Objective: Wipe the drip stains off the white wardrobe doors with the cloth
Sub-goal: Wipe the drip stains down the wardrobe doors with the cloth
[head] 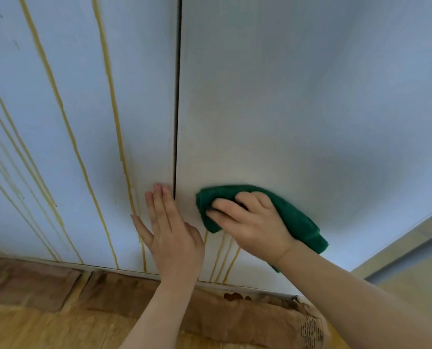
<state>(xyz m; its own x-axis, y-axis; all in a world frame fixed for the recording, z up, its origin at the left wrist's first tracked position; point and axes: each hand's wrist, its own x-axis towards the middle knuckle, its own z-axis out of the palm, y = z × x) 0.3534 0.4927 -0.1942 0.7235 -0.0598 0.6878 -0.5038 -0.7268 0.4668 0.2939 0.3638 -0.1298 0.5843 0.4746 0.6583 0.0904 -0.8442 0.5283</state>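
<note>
Right hand (pixel 250 222) fingers (pixel 225 204) grip green cloth (pixel 298 222) on right door (pixel 298 96); left hand (pixel 174 243) flat, fingers straight.

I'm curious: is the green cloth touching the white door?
Touching. The head view shows the right hand holding the green cloth flat against the right door.

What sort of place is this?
Likely a room at home, perhaps a bedroom: tall white wardrobe doors streaked with yellow drips, and a wood floor with what looks like brown paper along the base. The right hand holds a green cloth against one door.
</note>
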